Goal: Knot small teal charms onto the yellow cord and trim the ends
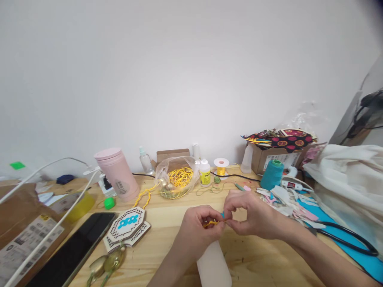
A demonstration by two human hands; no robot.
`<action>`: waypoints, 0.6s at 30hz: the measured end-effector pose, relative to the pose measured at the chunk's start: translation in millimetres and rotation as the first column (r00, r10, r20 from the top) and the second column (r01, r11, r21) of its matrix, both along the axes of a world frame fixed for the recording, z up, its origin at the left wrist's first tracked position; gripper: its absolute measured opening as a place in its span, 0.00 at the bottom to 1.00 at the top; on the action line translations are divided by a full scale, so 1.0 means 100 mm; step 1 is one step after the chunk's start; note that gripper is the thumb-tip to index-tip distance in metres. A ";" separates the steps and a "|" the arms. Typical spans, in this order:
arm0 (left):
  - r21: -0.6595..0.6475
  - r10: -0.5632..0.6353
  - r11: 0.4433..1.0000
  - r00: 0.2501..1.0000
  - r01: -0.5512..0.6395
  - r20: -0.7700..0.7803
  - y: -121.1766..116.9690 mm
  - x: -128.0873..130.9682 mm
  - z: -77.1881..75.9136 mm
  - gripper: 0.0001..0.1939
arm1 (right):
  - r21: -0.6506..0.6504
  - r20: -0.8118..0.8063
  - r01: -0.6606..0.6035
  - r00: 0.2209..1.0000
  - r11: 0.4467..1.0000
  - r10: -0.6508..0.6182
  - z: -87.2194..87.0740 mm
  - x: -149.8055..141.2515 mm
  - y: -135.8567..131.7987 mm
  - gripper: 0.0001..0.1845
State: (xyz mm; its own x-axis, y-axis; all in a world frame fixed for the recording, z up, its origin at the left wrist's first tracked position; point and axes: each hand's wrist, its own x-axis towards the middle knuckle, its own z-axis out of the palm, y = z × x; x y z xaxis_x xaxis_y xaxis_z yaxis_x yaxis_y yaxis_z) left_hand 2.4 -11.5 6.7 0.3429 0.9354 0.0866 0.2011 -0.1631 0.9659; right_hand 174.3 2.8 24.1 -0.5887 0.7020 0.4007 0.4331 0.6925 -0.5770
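My left hand (199, 229) is closed, its thumb and fingers pinched round a yellow cord (212, 223) that shows in a small loop. Touching it fingertip to fingertip, my right hand (254, 213) pinches the end of the same cord. A tiny blue bit (222, 215) shows between the fingertips; its kind cannot be made out. Under my left hand lies a white, rounded flat piece (214, 265), partly covered. To the left rest wooden hexagonal pendants (127, 223) with blue flower shapes and a twisted yellow cord.
A phone (74, 247), a pink tumbler (118, 175) and a cardboard box (26, 223) stand left. Behind are a bag of yellow cord (181, 177), a glue bottle (204, 173) and a spool (221, 169). Right are a teal thread cone (272, 175), scraps and black-handled scissors (348, 235).
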 end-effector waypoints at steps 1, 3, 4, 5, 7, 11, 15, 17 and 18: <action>-0.004 -0.012 1.000 1.000 0.012 0.005 -0.01 0.00 0.00 0.03 | -0.008 0.003 -0.007 1.000 1.000 0.007 -0.01 0.00 0.00 0.08; -0.030 -0.022 0.999 0.999 0.023 0.030 -0.01 0.00 0.00 0.03 | -0.063 -0.016 -0.017 1.000 0.998 0.016 -0.02 0.01 0.00 0.08; -0.046 -0.019 0.999 0.999 0.021 0.043 -0.01 0.01 0.01 0.02 | -0.094 -0.033 -0.018 0.999 0.995 0.015 -0.03 0.01 0.00 0.08; -0.058 -0.011 0.998 0.999 0.014 0.051 -0.01 0.01 0.01 0.02 | -0.120 -0.049 -0.014 0.999 0.993 0.009 -0.03 0.01 0.00 0.08; -0.078 0.009 0.997 0.998 -0.004 0.060 0.00 0.01 0.02 0.03 | -0.129 -0.056 0.003 0.998 0.992 -0.011 -0.03 0.00 0.00 0.07; -0.101 0.013 0.995 0.995 -0.003 0.097 0.02 0.01 0.03 0.03 | -0.032 -0.038 0.039 0.998 0.999 -0.040 0.00 -0.01 -0.02 0.06; -0.113 0.031 0.993 0.995 -0.020 0.096 0.01 0.01 0.02 0.03 | -0.032 -0.045 0.011 0.999 0.999 -0.013 0.02 -0.01 -0.02 0.06; -0.111 0.048 0.993 0.995 -0.038 0.091 0.01 0.01 0.02 0.03 | -0.032 -0.037 0.011 0.999 0.999 -0.013 0.02 -0.01 -0.01 0.06; -0.114 0.057 0.992 0.994 -0.046 0.097 0.01 0.01 0.01 0.03 | -0.026 -0.036 0.015 0.999 1.000 -0.016 0.02 -0.01 -0.01 0.06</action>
State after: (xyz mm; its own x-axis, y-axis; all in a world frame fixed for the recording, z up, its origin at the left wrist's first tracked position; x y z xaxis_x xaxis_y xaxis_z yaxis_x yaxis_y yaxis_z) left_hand 3.7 -10.3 7.7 0.2887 0.9573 0.0127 0.1079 -0.0457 0.9931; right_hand 173.3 2.0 26.3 -0.5629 0.7211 0.4038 0.4220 0.6709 -0.6098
